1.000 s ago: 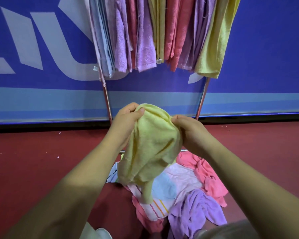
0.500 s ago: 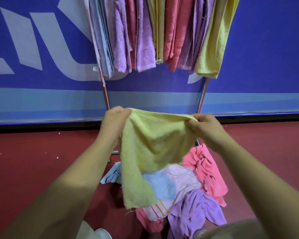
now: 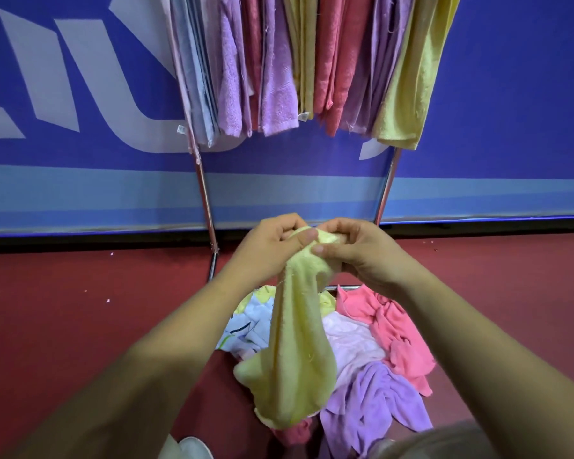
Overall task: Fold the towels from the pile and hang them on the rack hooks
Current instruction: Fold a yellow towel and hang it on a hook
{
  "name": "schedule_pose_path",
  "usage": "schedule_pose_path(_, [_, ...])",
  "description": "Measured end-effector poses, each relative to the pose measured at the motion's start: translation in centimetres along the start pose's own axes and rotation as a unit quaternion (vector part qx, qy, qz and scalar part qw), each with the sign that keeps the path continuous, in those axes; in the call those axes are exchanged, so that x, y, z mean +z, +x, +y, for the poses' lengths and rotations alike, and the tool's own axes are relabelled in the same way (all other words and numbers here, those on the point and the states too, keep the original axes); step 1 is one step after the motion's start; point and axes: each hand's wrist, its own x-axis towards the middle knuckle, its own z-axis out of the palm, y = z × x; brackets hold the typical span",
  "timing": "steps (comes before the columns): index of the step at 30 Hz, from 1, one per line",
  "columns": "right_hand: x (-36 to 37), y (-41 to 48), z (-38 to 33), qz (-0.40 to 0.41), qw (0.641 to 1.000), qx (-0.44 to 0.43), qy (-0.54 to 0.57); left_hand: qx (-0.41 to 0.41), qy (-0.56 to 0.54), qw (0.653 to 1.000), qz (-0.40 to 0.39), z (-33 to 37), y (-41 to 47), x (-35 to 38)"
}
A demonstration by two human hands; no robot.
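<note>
A pale yellow towel (image 3: 295,359) hangs doubled over in front of me, above the pile. My left hand (image 3: 269,250) and my right hand (image 3: 358,256) are side by side at its top, and both pinch the gathered upper edge between thumb and fingers. The pile (image 3: 378,352) lies on the red floor below, with pink, lilac, white and light blue towels crumpled together. Behind it stands the metal rack (image 3: 206,207), its top out of view, with several folded towels (image 3: 279,67) hanging in blue, lilac, pink and yellow.
A blue banner wall (image 3: 80,111) runs behind the rack. Red floor (image 3: 63,309) spreads to both sides of the pile. A white shoe tip (image 3: 193,448) shows at the bottom edge.
Half a second ago my hands held the yellow towel spread wide between them. They have come together, so the towel now hangs doubled and narrow.
</note>
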Motion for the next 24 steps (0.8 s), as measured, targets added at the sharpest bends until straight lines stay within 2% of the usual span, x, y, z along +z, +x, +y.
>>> schedule_pose_path(3, [-0.6,-0.3,0.8,-0.061,0.993,0.059,-0.084,0.011,-0.021,0.995,0.094,-0.3,0.4,-0.3])
schedule_pose_path(5, [-0.9,-0.3,1.2,-0.062,0.988,0.057,-0.132,0.003,-0.037,0.990,0.138,-0.4,0.7,-0.5])
schedule_pose_path(8, [-0.9,0.0,0.7,-0.012,0.997,0.008,-0.075,-0.016,-0.045,0.993,0.106,-0.6,0.9,-1.2])
schedule_pose_path(11, [-0.9,0.0,-0.5,0.012,1.000,-0.006,0.014,-0.015,0.043,0.998,0.048,-0.9,0.8,-1.7])
schedule_pose_path(14, [-1.1,-0.1,-0.7,0.024,0.998,-0.031,-0.040,-0.001,0.062,0.996,0.064,-0.9,0.9,-2.2])
schedule_pose_path(16, [-1.6,0.0,-0.5,0.020,0.992,-0.027,-0.121,0.007,0.083,0.992,0.094,-1.2,1.0,-2.7])
schedule_pose_path(18, [-2.4,0.2,0.0,0.002,0.964,0.003,-0.267,-0.006,0.070,0.989,0.134,-1.7,1.1,-3.1])
schedule_pose_path(21, [-3.3,0.6,1.4,-0.045,0.865,0.088,-0.492,-0.016,0.040,0.981,0.188,-2.0,1.3,-3.4])
schedule_pose_path(22, [-3.7,0.6,1.8,-0.050,0.835,0.109,-0.536,-0.017,0.032,0.978,0.207,-2.0,1.4,-3.6])
schedule_pose_path(24, [-4.7,0.8,2.3,-0.017,0.819,0.117,-0.561,-0.021,0.021,0.970,0.241,-2.2,1.4,-4.3])
